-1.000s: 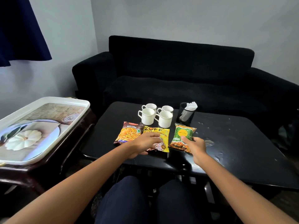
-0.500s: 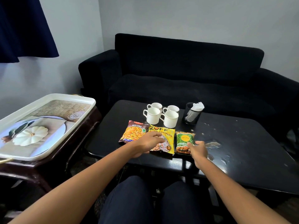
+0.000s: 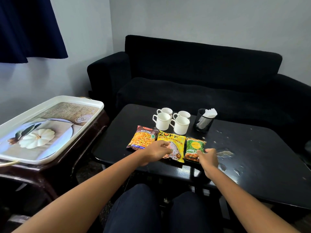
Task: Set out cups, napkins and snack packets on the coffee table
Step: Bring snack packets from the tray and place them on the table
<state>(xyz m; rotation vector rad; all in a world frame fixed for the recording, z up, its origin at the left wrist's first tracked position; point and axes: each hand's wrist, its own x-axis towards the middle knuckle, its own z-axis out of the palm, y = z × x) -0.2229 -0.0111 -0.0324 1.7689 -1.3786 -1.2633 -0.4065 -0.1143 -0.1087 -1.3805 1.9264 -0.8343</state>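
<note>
My left hand (image 3: 155, 153) sits on the near part of the yellow packet (image 3: 171, 145), fingers loosely bent over it, and whether that grip actually pinches the wrapper I cannot tell. My right hand (image 3: 207, 158) is at the near edge of the green packet (image 3: 195, 147), fingers curled onto its corner. The orange packet (image 3: 143, 137) lies just left of the yellow one, untouched. All three line up side by side on the black worktop (image 3: 252, 157), four white cups (image 3: 171, 120) clustered just behind them, the mesh napkin holder (image 3: 203, 121) beside the cups. A tray (image 3: 50, 128) sits off left.
</note>
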